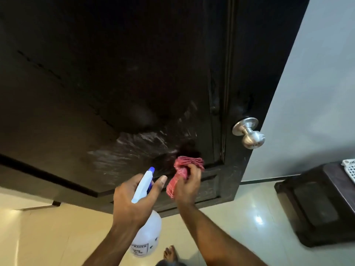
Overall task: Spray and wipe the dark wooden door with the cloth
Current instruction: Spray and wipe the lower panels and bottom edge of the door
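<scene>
While wet streaks glisten across the lower panel of the dark wooden door, the wiping step looks under way. The right hand grips the bunched red cloth at the panel's right edge, near the knob. The left hand holds the spray bottle, nozzle toward the door. Next, the cloth should probably sweep left over the streaks.

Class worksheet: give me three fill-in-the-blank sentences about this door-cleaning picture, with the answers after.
The left hand grips a spray bottle with a ____ nozzle tip.
The right hand holds a ____ cloth.
Wet streaks on the door lie to the ____ of the knob.
Answers: blue, red, left.
</scene>
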